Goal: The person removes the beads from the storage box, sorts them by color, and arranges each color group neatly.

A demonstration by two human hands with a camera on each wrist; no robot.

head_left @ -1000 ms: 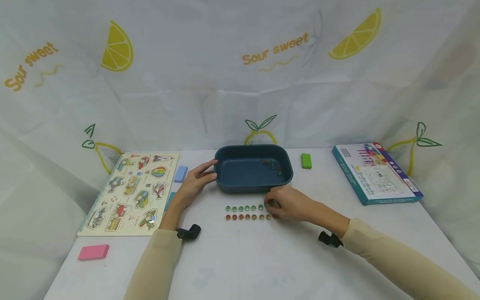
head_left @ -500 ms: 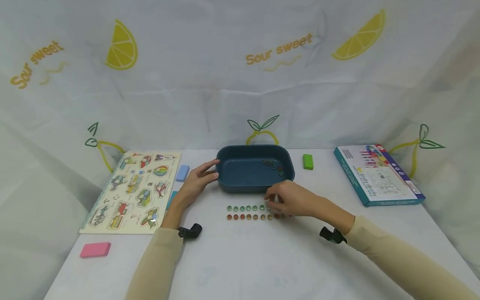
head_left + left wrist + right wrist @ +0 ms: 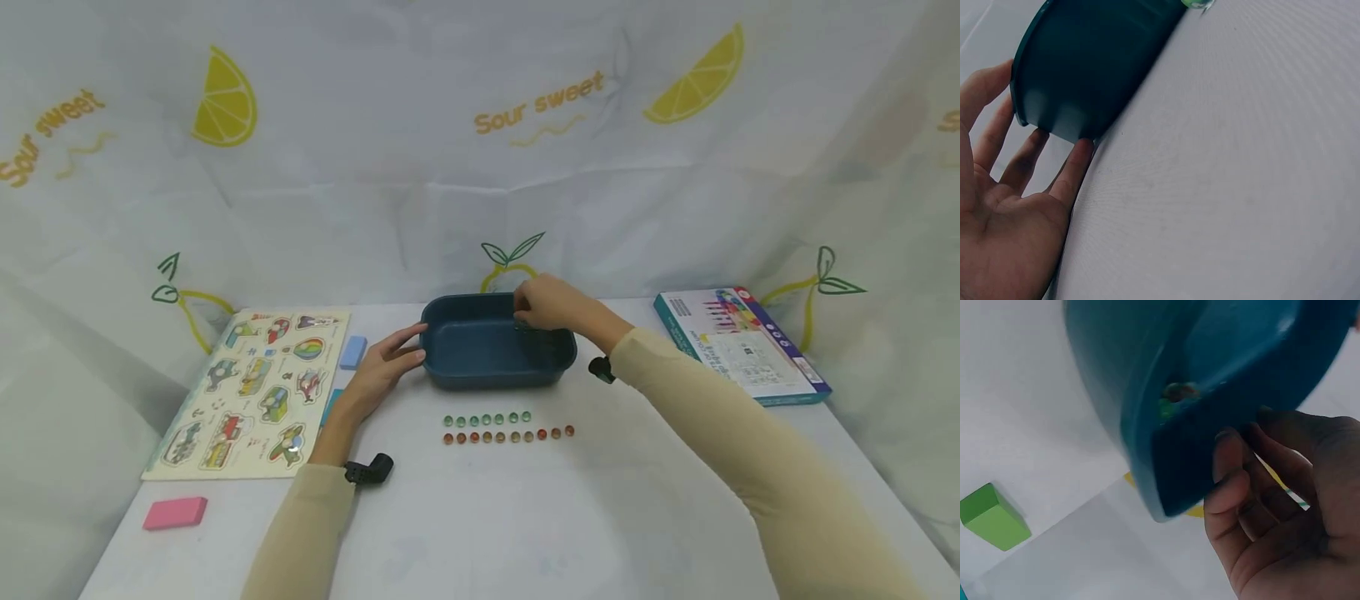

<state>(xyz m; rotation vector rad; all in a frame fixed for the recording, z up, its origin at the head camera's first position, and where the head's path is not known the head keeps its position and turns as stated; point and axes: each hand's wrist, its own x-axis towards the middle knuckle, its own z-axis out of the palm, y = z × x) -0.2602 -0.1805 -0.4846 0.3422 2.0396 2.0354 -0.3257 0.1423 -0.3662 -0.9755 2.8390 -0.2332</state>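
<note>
A dark blue tray [image 3: 491,379] stands at the back middle of the table. My left hand [image 3: 381,367] touches its left end with nearly straight fingertips, as the left wrist view confirms. My right hand [image 3: 546,302] reaches over the tray's back right part, fingers bent and pointing down; nothing shows between the thumb and fingers in the right wrist view. Small glass beads [image 3: 1179,394] lie inside, mostly hidden by that hand in the head view. In front of the tray run two rows: green beads [image 3: 487,420] and, nearer me, orange-red beads [image 3: 500,437].
A picture puzzle board [image 3: 255,392] lies at left, with a blue block [image 3: 353,352] beside it and a pink block [image 3: 175,513] in front. A flat box [image 3: 746,342] lies at right. The right wrist view shows a green block [image 3: 997,519].
My right hand has left the right end of the bead rows and moved up and back into the tray, uncovering the row ends. The left hand stays at the tray's end.
</note>
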